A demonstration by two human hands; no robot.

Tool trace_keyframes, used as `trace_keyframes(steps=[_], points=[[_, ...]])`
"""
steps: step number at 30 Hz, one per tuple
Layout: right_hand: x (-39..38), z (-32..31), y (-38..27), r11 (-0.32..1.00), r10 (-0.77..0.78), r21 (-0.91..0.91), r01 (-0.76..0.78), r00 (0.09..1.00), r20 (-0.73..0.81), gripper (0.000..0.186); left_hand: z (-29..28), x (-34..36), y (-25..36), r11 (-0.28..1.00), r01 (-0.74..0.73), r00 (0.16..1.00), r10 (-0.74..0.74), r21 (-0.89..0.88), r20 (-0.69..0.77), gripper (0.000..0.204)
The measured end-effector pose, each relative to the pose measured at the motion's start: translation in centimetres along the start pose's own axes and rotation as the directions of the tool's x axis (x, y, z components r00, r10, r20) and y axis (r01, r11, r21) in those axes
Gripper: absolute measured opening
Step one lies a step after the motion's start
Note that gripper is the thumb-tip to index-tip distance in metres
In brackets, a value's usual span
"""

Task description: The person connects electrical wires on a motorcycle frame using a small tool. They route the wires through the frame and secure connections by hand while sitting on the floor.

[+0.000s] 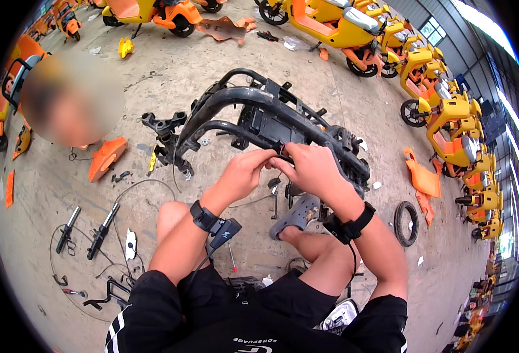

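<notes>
Both hands meet at the middle of a black tubular scooter frame (224, 95), on its nearer lower tube. My left hand (247, 172) has its fingers bent and pressed close together there, beside a small dark piece (279, 147) that looks like a cable or fitting. My right hand (310, 170) is curled over the same spot, thumb toward the left fingertips; what the fingers grip is too hidden to name. A black fork clamp assembly (162, 132) is at the frame's left end, with a thin cable hanging nearby.
Fork tubes (100, 232), loose cables and an orange panel (103, 157) lie left. A tire (406, 220) and orange fairing (424, 179) lie right. Rows of yellow scooters (445, 141) stand behind and right. A blurred patch hides the upper-left area. My legs flank the lower middle.
</notes>
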State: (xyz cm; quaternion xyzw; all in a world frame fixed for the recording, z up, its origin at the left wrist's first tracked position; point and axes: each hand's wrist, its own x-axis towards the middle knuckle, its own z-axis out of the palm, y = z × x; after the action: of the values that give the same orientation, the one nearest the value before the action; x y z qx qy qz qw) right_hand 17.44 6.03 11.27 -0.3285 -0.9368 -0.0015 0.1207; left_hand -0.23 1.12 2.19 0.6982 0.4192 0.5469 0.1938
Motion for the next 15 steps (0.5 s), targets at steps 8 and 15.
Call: trace_keyframes(steps=[8, 15], points=[[0.6, 0.8, 1.0, 0.997, -0.077, 0.020, 0.077, 0.997, -0.020, 0.037, 0.2, 0.3, -0.1, 0.997, 0.056, 0.998, -0.054, -0.054, 0.037, 0.023], [-0.1, 1.5, 0.4, 0.994, -0.094, 0.034, 0.104, 0.973, -0.213, 0.030, 0.0, 0.8, -0.1, 0.995, 0.058, 0.996, -0.052, -0.084, 0.073, 0.023]])
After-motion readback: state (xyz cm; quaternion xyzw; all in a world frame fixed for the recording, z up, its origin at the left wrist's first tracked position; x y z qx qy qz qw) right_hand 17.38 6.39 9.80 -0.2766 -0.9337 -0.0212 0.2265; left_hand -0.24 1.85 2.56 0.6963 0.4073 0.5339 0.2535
